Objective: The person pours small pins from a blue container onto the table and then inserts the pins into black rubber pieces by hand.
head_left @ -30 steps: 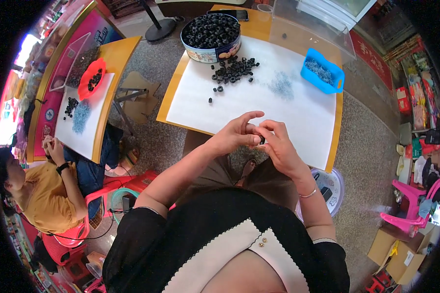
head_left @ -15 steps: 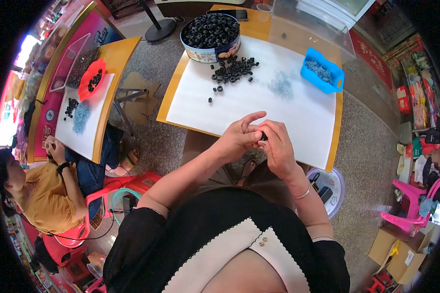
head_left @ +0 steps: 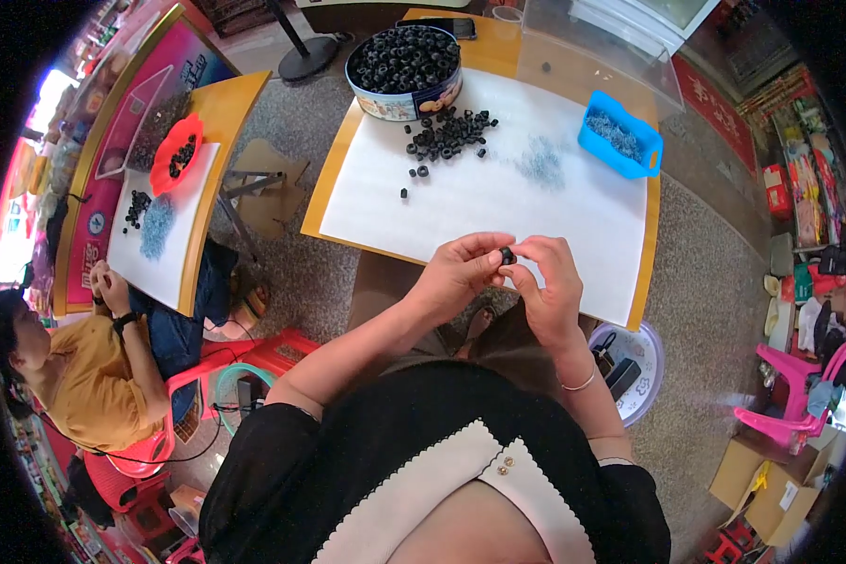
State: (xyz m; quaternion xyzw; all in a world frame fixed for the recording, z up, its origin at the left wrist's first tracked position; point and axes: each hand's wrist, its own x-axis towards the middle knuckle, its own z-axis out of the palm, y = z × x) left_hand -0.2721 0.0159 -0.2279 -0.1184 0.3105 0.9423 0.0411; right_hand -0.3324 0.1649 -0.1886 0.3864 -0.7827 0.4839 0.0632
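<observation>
Over the near edge of the white-topped table, my left hand [head_left: 456, 274] pinches a small black cylindrical part [head_left: 508, 256] between thumb and fingertips. My right hand [head_left: 549, 287] is curled close against the part's right side, thumb and forefinger bent toward it; anything tiny between them is too small to make out. Farther off lies a loose pile of similar black parts [head_left: 446, 136], in front of a round tin [head_left: 406, 105] heaped with more. To its right spreads a patch of tiny pale blue pieces [head_left: 541, 164]. A blue plastic basket [head_left: 650, 169] holds more of these.
A clear plastic box [head_left: 611, 56] and a dark phone-like object [head_left: 461, 28] stand at the table's far side. Below its right edge is a pale basin [head_left: 650, 376]. At left, a person in a yellow top [head_left: 99, 385] sits by another table with a red bowl [head_left: 164, 179].
My right hand has shifted slightly right and its fingers have spread from the black part, showing more of it. My left forefinger has come down from its raised position.
</observation>
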